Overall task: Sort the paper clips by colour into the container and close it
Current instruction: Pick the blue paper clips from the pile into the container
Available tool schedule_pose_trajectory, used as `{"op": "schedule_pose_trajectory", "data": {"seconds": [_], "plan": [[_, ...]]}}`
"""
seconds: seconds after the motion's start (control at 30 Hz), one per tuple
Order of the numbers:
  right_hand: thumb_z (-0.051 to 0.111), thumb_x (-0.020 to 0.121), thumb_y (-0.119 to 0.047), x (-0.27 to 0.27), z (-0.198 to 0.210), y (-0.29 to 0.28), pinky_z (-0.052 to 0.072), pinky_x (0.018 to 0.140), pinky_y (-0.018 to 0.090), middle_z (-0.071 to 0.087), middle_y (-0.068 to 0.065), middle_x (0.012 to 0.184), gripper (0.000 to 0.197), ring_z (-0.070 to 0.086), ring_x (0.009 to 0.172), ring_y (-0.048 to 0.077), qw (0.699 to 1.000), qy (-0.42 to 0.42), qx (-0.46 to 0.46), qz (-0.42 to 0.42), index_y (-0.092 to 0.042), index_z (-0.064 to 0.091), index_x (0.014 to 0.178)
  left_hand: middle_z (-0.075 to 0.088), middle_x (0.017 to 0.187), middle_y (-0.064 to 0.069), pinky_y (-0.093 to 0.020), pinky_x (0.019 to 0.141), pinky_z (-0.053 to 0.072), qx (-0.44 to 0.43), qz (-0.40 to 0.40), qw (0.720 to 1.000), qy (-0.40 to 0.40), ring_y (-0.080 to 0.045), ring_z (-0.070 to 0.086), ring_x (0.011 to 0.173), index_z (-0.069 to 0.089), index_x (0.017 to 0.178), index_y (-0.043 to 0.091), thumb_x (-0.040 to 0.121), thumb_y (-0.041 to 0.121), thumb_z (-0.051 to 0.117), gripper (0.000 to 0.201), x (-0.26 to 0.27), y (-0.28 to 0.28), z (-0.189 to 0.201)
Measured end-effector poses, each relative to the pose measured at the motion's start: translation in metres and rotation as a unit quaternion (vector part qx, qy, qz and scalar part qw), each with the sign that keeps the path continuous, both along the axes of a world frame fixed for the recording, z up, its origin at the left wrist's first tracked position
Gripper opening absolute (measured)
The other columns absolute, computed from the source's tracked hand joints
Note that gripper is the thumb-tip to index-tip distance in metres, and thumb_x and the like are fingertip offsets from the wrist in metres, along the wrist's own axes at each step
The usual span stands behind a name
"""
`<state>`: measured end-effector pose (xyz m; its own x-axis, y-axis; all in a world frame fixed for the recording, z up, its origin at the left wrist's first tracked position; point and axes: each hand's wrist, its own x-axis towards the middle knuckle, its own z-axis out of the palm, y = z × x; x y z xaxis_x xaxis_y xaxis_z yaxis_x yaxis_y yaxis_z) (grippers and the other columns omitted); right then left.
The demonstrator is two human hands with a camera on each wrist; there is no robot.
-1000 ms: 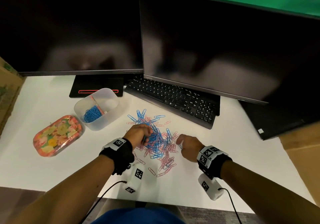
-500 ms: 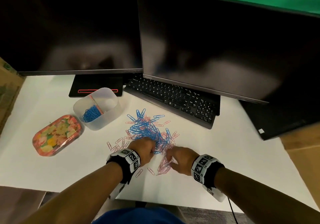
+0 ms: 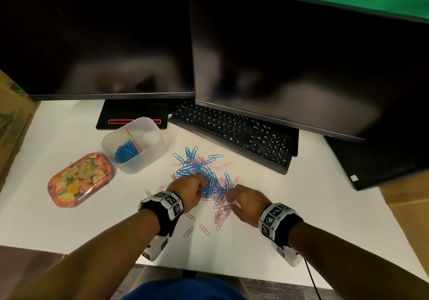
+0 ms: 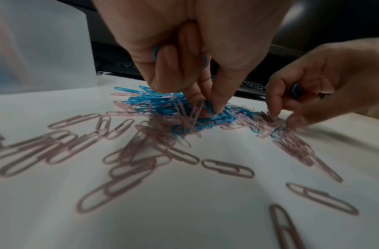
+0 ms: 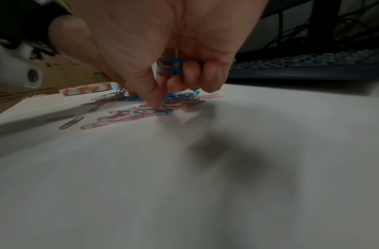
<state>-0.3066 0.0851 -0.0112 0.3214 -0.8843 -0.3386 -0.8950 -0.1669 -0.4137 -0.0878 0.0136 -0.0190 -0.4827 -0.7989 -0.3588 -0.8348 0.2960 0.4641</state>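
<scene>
on the white desk [image 3: 58, 225], in front of the keyboard [image 3: 234, 135], the clips lie in one mixed pile [image 3: 209, 183] of blue and pink. both hands are down in it. the left hand [image 3: 189, 192] has its fingers curled, with blue clips already tucked in the palm, and its fingertips [image 4: 216, 107] dig at the blue heap. the right hand [image 3: 246, 201] also keeps a blue clip [image 5: 171, 64] under its curled fingers, while the thumb and a finger reach for another blue one on the desk.

the container [image 3: 134, 145] stands open, to the left of the pile and farther away, so it is on the left hand's side and this hand is nearer to it. the blue clips [image 3: 126, 152] already sorted lie in its left compartment; the right one looks empty. the divider runs away from the person, so i think the blue handful must drop left of it. the floral lid [image 3: 80, 179] waits just beside the container, on the left.
</scene>
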Motion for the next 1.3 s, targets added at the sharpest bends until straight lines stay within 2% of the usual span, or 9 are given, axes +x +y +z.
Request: {"op": "schedule_pose_trajectory", "data": {"seconds": [0.1, 0.23, 0.33, 0.53, 0.63, 0.77, 0.93, 1.13, 1.3], "plan": [[0.051, 0.094, -0.026, 0.009, 0.003, -0.004, 0.045, 0.087, 0.031, 0.055, 0.003, 0.117, 0.027, 0.055, 0.107, 0.024, 0.999, 0.028, 0.0, 0.043, -0.022, 0.06, 0.119, 0.058, 0.082, 0.009, -0.026, 0.081, 0.05, 0.026, 0.021, 0.999, 0.017, -0.017, 0.06, 0.085, 0.061, 0.11, 0.024, 0.085, 0.016, 0.06, 0.026, 0.0, -0.003, 0.001], [0.048, 0.093, -0.017, 0.021, 0.0, -0.014, 0.049, 0.083, 0.036, 0.056, 0.007, 0.113, 0.022, 0.057, 0.106, 0.029, 0.993, 0.091, -0.013, 0.068, -0.013, 0.064, 0.107, 0.06, 0.08, 0.007, -0.014, 0.076, 0.048, 0.05, 0.083, 0.993, 0.065, -0.014, 0.061, 0.081, 0.069, 0.102, 0.018, 0.081, 0.004, 0.06, 0.026, 0.002, -0.005, 0.001], [0.048, 0.091, -0.013, 0.023, -0.002, -0.016, 0.049, 0.082, 0.036, 0.057, 0.008, 0.112, 0.019, 0.059, 0.102, 0.031, 0.993, 0.1, -0.002, 0.059, -0.011, 0.061, 0.105, 0.06, 0.072, 0.009, -0.019, 0.075, 0.049, 0.079, 0.113, 0.986, 0.092, -0.013, 0.059, 0.073, 0.068, 0.09, 0.02, 0.08, 0.011, 0.068, 0.014, 0.004, -0.007, 0.007], [0.058, 0.082, -0.018, 0.013, 0.004, -0.017, 0.05, 0.072, 0.029, 0.059, -0.004, 0.083, 0.005, 0.057, 0.077, 0.018, 0.991, -0.084, 0.055, -0.085, -0.019, 0.063, 0.083, 0.072, 0.077, 0.005, -0.019, 0.07, 0.049, 0.128, 0.143, 0.972, 0.134, -0.01, 0.064, 0.069, 0.065, 0.073, 0.03, 0.081, 0.027, 0.07, 0.01, 0.01, -0.009, 0.012], [0.067, 0.079, -0.015, 0.013, 0.01, -0.023, 0.049, 0.069, 0.024, 0.067, -0.003, 0.074, 0.006, 0.058, 0.07, 0.01, 0.955, -0.198, 0.092, -0.199, -0.019, 0.068, 0.075, 0.074, 0.086, 0.003, -0.02, 0.074, 0.052, 0.136, 0.161, 0.965, 0.156, -0.013, 0.069, 0.08, 0.068, 0.086, 0.031, 0.085, 0.023, 0.067, 0.008, 0.009, -0.009, 0.013], [0.073, 0.077, -0.023, 0.011, 0.017, -0.034, 0.047, 0.065, 0.021, 0.071, 0.003, 0.076, 0.007, 0.058, 0.066, 0.007, 0.916, -0.284, 0.124, -0.256, -0.016, 0.07, 0.075, 0.072, 0.085, -0.001, -0.025, 0.069, 0.052, 0.129, 0.183, 0.961, 0.164, -0.019, 0.065, 0.072, 0.064, 0.085, 0.025, 0.087, 0.023, 0.063, 0.003, 0.008, -0.01, 0.015], [0.074, 0.079, -0.014, 0.009, 0.024, -0.045, 0.034, 0.049, 0.021, 0.062, -0.008, 0.059, 0.01, 0.041, 0.047, 0.009, 0.882, -0.321, 0.172, -0.298, -0.02, 0.073, 0.071, 0.073, 0.085, -0.001, -0.032, 0.084, 0.054, 0.141, 0.197, 0.954, 0.174, -0.021, 0.067, 0.086, 0.067, 0.082, 0.02, 0.085, 0.028, 0.065, 0.009, 0.009, -0.013, 0.016], [0.072, 0.079, -0.006, 0.008, 0.027, -0.05, 0.026, 0.043, 0.02, 0.046, -0.01, 0.044, 0.004, 0.03, 0.043, 0.011, 0.842, -0.371, 0.22, -0.322, -0.007, 0.073, 0.083, 0.072, 0.086, -0.008, -0.039, 0.09, 0.052, 0.162, 0.23, 0.933, 0.224, -0.029, 0.067, 0.089, 0.064, 0.074, 0.02, 0.084, 0.019, 0.068, 0.011, 0.006, -0.014, 0.02], [0.071, 0.08, -0.004, 0.007, 0.032, -0.052, 0.035, 0.046, 0.015, 0.06, -0.011, 0.053, 0.014, 0.042, 0.043, 0.003, 0.865, -0.349, 0.191, -0.305, -0.009, 0.075, 0.092, 0.067, 0.078, 0.003, -0.022, 0.069, 0.046, 0.189, 0.244, 0.92, 0.243, -0.014, 0.057, 0.075, 0.068, 0.089, 0.015, 0.091, 0.017, 0.06, 0.008, -0.004, -0.014, 0.03]]}}
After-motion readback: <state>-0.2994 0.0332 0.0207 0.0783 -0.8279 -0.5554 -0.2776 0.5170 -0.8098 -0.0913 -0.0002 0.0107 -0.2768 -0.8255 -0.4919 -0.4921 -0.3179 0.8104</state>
